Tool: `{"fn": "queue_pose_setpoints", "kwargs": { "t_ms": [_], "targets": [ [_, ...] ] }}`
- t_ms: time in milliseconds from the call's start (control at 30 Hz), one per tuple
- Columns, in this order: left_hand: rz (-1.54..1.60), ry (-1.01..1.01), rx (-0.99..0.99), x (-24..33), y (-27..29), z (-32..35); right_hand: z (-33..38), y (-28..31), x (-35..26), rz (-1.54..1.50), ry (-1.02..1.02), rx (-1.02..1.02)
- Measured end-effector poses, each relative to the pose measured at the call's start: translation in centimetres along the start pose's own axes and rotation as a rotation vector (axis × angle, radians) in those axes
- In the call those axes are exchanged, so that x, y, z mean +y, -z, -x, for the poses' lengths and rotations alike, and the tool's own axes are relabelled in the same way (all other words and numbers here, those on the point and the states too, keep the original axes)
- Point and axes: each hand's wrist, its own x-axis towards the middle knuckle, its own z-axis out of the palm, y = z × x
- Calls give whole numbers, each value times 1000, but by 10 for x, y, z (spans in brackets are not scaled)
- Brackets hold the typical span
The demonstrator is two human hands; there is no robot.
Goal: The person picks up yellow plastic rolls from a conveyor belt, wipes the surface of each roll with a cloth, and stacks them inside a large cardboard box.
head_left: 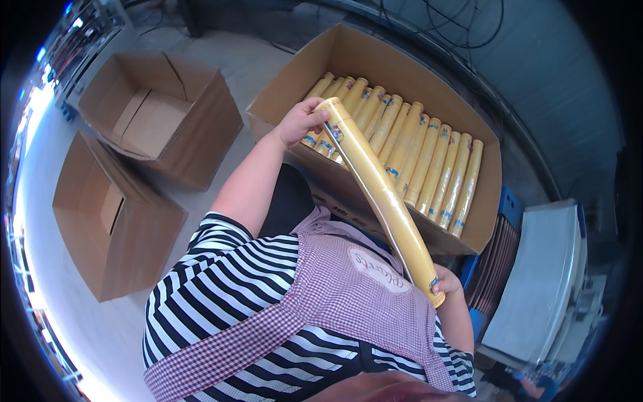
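Observation:
I hold a long yellow roll point(383, 195) in clear wrap, slanted in front of my chest. My left hand point(300, 122) grips its upper end and my right hand point(447, 281) grips its lower end, by my checked apron. The roll's upper end hangs over the near wall of a large open cardboard box point(375, 63). Several matching yellow rolls point(429, 161) lie side by side in that box.
Two open cardboard boxes point(161, 114) point(107, 214) stand on the pale floor at the left. A grey-white flat machine surface point(542, 281) is at the right, with a blue crate point(509, 204) beside the big box. Cables run along the dark wall at the top.

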Motion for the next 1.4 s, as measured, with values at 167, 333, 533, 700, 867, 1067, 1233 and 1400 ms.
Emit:
{"fn": "queue_pose_setpoints", "kwargs": {
  "t_ms": [167, 333, 533, 700, 867, 1067, 1233, 1400],
  "targets": [
    [7, -67, 253, 9, 4, 13, -18, -3, 1, -51, -6, -16],
    [-792, -52, 720, -31, 57, 12, -93, -44, -43, 42, 33, -49],
    [-1568, -252, 400, -53, 50, 60, -265, -93, -96, -13, 90, 361],
    [-1454, -237, 415, -40, 42, 71, -390, -68, -124, 350, 58, 579],
    [-1525, -248, 399, -43, 50, 72, -358, -67, -70, 1009, 267, 431],
    [-1560, -241, 379, -46, 47, 61, -215, -23, -26, 1273, 581, 812],
    [-1631, -232, 367, -49, 47, 55, -117, 23, 26, 1766, 478, 1357],
    [-1650, -174, 380, -59, 53, 46, -84, 39, 53, 1719, 348, 1469]
  ]
}}
